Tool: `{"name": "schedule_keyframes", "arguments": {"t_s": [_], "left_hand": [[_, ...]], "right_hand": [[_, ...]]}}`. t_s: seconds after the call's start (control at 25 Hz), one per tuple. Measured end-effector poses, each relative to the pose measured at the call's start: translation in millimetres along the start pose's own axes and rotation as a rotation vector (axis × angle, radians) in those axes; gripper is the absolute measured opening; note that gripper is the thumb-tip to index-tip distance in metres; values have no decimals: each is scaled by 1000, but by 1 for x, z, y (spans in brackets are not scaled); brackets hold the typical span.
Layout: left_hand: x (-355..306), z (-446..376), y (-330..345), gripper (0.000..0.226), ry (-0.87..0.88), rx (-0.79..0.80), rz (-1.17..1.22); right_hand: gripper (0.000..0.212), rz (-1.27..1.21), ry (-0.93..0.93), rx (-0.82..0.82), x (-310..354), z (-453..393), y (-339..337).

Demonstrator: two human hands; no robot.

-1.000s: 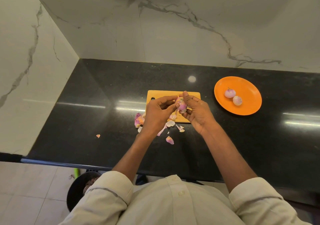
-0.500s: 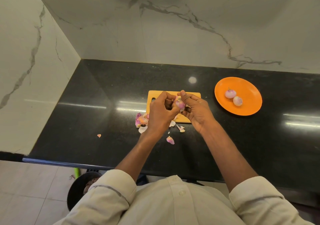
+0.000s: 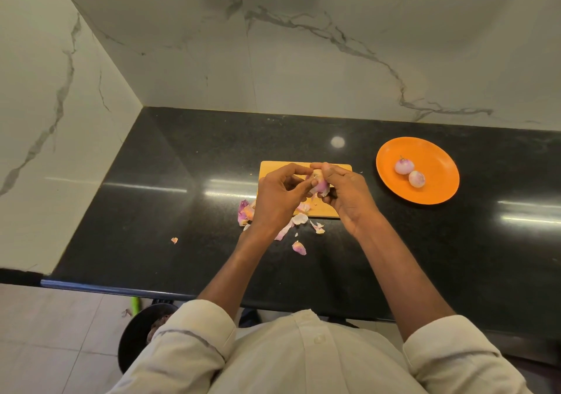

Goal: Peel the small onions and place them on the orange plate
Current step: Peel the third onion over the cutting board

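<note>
Right hand (image 3: 349, 193) cradles small onion (image 3: 320, 185) above cutting board (image 3: 334, 170); left hand (image 3: 279, 196) pinches skin at onion's top. Advised: firm hold, pull skin downward in strips. Two peeled onions (image 3: 409, 172) lie on orange plate (image 3: 440, 156).

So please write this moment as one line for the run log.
step: peeling | right hand: holds onion | left hand: picks at its skin | orange plate: two peeled onions | peels: on counter
</note>
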State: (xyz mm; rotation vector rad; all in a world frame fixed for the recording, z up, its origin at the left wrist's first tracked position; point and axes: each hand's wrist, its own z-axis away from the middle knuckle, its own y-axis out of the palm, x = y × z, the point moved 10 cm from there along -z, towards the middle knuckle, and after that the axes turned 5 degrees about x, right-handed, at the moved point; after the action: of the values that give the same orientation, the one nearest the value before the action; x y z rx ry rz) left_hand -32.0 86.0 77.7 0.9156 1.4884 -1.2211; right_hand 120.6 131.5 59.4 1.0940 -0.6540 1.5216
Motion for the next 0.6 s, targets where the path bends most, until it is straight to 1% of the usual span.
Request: {"name": "schedule_keyframes", "arguments": {"t_s": [0.12,0.24,0.4,0.48,0.6], "left_hand": [[-4,0,-3,10,41,-9,-31],[-15,1,-2,10,90,-21,-134],[-17,0,-2,8,105,-42,-158],[-15,-1,-3,9,101,-68,-168],[-7,-1,-5,11,38,-109,-127]], "right_hand": [[27,49,-46,17,0,-2,0],[25,68,-76,19,3,-4,1],[22,90,-121,23,8,-4,0],[21,64,-121,30,7,-5,0],[20,-46,-97,41,2,-4,4]]}}
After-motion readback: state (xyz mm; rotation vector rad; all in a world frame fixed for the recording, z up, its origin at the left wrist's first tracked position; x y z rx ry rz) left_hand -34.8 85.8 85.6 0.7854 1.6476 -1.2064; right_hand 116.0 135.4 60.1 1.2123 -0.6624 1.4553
